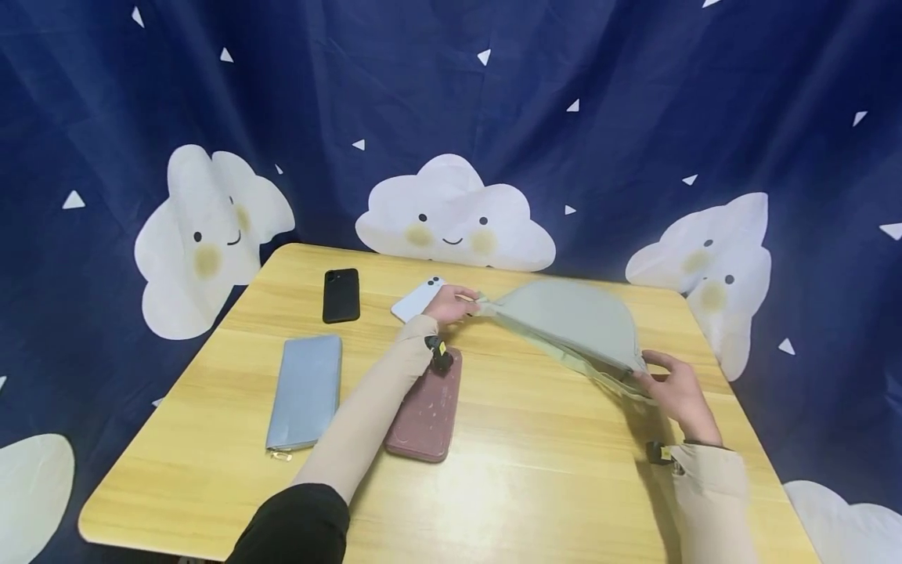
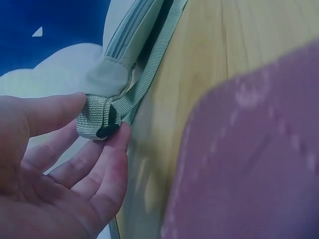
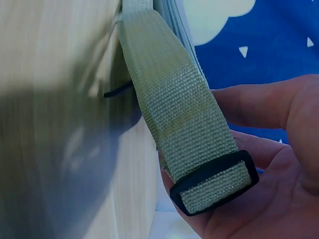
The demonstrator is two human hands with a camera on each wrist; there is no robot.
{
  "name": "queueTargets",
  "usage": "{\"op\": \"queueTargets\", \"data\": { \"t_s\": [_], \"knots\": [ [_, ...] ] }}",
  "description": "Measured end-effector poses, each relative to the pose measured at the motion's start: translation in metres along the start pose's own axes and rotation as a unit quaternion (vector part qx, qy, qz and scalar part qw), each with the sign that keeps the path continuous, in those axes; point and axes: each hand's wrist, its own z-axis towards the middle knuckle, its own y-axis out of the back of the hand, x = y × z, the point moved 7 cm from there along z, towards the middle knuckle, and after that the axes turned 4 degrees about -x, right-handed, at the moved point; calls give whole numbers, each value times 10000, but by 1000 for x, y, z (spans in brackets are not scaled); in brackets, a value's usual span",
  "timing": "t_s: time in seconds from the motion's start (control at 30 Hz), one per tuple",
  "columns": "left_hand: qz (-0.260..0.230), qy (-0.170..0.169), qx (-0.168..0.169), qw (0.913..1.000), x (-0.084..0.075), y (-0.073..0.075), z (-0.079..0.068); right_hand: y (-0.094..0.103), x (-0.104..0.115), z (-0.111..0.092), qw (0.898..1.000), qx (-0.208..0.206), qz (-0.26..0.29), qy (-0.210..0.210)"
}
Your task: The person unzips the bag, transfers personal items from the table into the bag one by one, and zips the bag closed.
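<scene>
A pale green half-moon crossbody bag (image 1: pixel 574 317) is held up slightly tilted over the right part of the table. My left hand (image 1: pixel 452 305) pinches the webbing tab (image 2: pixel 94 117) at its left corner between thumb and fingers. At the opposite corner, my right hand (image 1: pixel 675 389) grips the bag. In the right wrist view the strap (image 3: pixel 174 94) hangs across that hand, with a black slider buckle (image 3: pixel 214 184) over the palm; part of the grip is hidden behind it. A zipper (image 2: pixel 130 27) runs along the bag's edge.
Under my left forearm lies a dusty-red wallet or case (image 1: pixel 430 415). A blue zip wallet (image 1: pixel 304 392) is further left, with a black phone (image 1: pixel 341 296) behind it. Near my left hand lies a white phone (image 1: pixel 417 300). A blue cloud-patterned curtain (image 1: pixel 451 94) hangs behind the wooden table (image 1: pixel 528 486).
</scene>
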Motion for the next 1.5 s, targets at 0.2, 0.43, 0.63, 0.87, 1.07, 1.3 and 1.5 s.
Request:
{"op": "queueTargets", "data": {
  "t_s": [0.2, 0.43, 0.63, 0.87, 1.07, 1.3, 1.5],
  "knots": [
    [83, 57, -181, 9998, 4, 10, -3, -11, 7, -1, 9999, 85, -84, 58],
    [379, 46, -270, 9989, 6, 15, -8, -21, 9, 0, 9998, 70, -153, 58],
    [782, -77, -446, 9959, 3, 19, -9, -23, 14, 1, 9998, -39, -60, 171],
    [1260, -188, -475, 9907, -6, 21, -16, -21, 21, 0, 9996, -68, -41, 257],
    [832, -645, -504, 9932, -44, 18, -39, -14, 34, 2, 9974, -78, -362, 617],
    [-82, -1101, -83, 9939, -84, -13, -73, -8, 59, 6, 9926, 287, -751, 911],
    [-581, -1398, 311, 9880, -97, -47, -99, -6, 76, 9, 9896, 548, -931, 946]
  ]
}}
